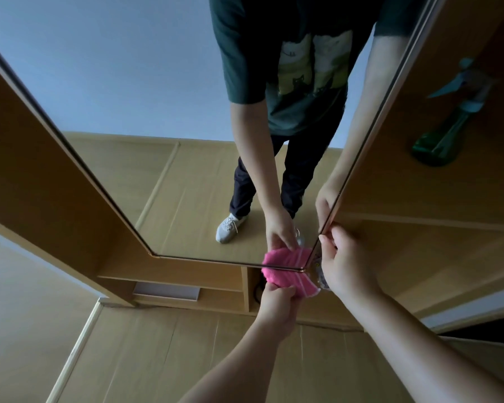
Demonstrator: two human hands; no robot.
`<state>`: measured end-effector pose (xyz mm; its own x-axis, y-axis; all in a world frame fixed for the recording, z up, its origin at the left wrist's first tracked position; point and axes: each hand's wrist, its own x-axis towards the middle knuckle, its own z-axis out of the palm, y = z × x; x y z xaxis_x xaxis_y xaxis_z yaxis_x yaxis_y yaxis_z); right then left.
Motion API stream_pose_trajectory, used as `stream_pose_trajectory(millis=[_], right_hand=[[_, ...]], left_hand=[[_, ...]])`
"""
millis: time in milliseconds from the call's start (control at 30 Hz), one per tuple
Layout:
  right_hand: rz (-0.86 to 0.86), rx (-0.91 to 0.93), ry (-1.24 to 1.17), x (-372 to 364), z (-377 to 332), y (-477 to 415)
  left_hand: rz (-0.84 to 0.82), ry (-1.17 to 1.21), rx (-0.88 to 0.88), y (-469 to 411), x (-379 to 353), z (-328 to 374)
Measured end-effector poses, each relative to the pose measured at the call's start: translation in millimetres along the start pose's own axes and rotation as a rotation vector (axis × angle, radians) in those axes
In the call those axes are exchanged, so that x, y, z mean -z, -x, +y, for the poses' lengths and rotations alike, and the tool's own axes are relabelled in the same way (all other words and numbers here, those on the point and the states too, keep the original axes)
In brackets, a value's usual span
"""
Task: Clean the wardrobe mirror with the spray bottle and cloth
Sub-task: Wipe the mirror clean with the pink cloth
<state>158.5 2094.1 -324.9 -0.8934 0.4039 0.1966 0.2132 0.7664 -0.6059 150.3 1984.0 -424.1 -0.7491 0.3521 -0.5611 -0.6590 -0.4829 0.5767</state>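
The wardrobe mirror (146,117) fills the upper middle of the head view and reflects a person in a dark green shirt. My left hand (277,303) grips a pink cloth (285,279) pressed against the mirror's lower right corner. My right hand (344,263) pinches the mirror's right edge near that corner. A green spray bottle (442,132) with a pale blue trigger head stands on a wardrobe shelf at the upper right, apart from both hands.
Wooden wardrobe panels (41,181) frame the mirror on both sides. Below it are open shelves (186,286) holding a white box (166,292). Flattened cardboard (172,359) covers the floor under my arms.
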Motion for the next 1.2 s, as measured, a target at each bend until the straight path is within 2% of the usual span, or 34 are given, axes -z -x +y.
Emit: stream_pose_trajectory(millis=[267,467,567,667,867,1067,1200], right_hand=[[-0.061,-0.020,-0.056,9.1,-1.9,-1.4],[-0.125,-0.091,-0.122,40.1,-8.9,-3.7],[-0.099,-0.065,-0.162,68.5,-23.3,-2.0],[-0.063,-0.027,-0.183,99.5,-42.2,-2.2],[0.030,0.077,-0.217,161.0,-97.9,-10.4],[0.181,0.196,-0.231,206.2,-150.5,-20.8],[0.331,0.197,-0.270,230.4,-192.5,-24.3]], left_hand=[[0.036,-0.126,0.150,4.7,10.6,10.1],[0.035,-0.555,0.185,32.6,7.7,27.2],[-0.021,-0.628,0.144,58.3,-13.0,55.3],[-0.027,-0.700,0.038,86.4,-35.9,92.2],[0.009,-1.093,-0.329,157.9,-79.6,178.1],[-0.044,-1.202,-0.601,223.0,-97.8,265.0],[-0.073,-1.239,-0.780,260.1,-101.9,328.6]])
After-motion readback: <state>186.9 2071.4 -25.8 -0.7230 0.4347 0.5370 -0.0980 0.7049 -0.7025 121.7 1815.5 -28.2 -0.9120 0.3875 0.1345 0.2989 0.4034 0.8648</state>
